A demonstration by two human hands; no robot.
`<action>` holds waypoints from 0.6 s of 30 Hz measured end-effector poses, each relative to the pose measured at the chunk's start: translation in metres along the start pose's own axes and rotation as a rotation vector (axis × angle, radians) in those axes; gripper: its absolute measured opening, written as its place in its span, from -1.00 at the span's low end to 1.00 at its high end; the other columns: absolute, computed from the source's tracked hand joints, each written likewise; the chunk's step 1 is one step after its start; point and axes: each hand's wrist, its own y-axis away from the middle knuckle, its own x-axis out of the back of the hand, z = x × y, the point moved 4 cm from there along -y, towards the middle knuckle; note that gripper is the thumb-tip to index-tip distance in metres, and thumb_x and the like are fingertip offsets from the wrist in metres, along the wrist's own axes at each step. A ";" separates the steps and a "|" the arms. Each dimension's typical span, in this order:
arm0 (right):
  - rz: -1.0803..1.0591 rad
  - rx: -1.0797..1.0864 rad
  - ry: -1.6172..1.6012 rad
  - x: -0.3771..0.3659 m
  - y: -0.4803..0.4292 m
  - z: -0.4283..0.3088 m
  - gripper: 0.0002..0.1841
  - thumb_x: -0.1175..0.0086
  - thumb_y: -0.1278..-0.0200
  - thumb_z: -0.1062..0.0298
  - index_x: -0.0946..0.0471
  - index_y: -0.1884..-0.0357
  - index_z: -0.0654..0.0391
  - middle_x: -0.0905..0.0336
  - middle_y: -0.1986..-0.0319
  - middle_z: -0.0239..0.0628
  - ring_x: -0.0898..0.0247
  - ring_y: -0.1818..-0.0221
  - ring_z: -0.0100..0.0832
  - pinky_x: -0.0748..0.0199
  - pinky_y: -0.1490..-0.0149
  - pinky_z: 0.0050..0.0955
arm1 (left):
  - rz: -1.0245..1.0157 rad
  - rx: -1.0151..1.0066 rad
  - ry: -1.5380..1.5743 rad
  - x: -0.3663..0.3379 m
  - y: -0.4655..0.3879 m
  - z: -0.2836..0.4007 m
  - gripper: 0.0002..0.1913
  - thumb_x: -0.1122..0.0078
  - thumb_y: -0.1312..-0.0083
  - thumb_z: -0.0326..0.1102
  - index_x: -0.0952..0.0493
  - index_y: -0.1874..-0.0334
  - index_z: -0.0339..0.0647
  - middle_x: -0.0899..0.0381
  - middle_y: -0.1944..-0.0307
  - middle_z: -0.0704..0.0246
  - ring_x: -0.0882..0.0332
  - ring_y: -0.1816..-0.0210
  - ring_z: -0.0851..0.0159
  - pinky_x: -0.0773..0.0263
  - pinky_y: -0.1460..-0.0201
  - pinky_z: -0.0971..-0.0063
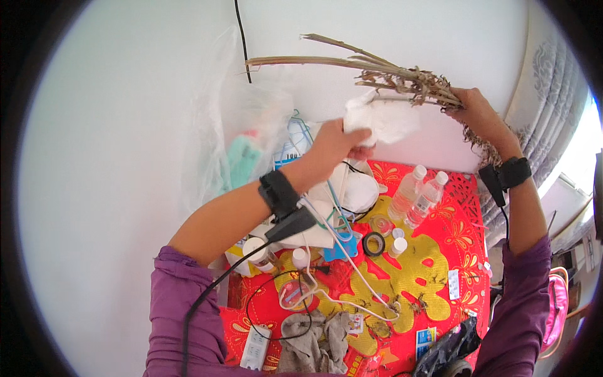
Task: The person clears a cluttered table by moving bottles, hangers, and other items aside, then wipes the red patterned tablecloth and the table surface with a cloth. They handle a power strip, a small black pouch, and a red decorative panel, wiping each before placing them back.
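Note:
A bundle of dried plant stalks with withered leaves [414, 77] is gripped in my right hand [480, 115] at the upper right, its bare stems pointing left. My left hand [341, 141] is closed on a white cloth or tissue [365, 120] just below the stems. The white piece reaches to one thin stem. Both hands are raised above a table with a red and gold patterned cover [424, 278]. Black straps with small black devices and cables sit on both wrists.
Two clear plastic bottles [414, 193], black tape [373, 244], several clothes hangers [330, 221] and white-capped containers stand or lie on the table. A grey cloth [313, 344] and a black plastic bag [447, 348] lie nearer. A clear plastic bag [245, 141] is by the wall; a patterned curtain [541, 108] hangs right.

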 end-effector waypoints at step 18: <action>0.089 -0.022 -0.203 0.002 0.019 0.003 -0.79 -0.13 -0.11 0.50 -0.51 0.20 0.31 -0.54 0.50 -0.09 -0.40 0.47 -0.21 -0.39 0.28 -0.32 | -0.610 0.062 -1.035 -0.070 0.132 -0.113 -0.59 -0.15 -0.24 -0.26 -0.42 -0.15 -0.09 -0.58 0.51 0.27 -0.59 0.42 0.15 -0.44 0.37 0.24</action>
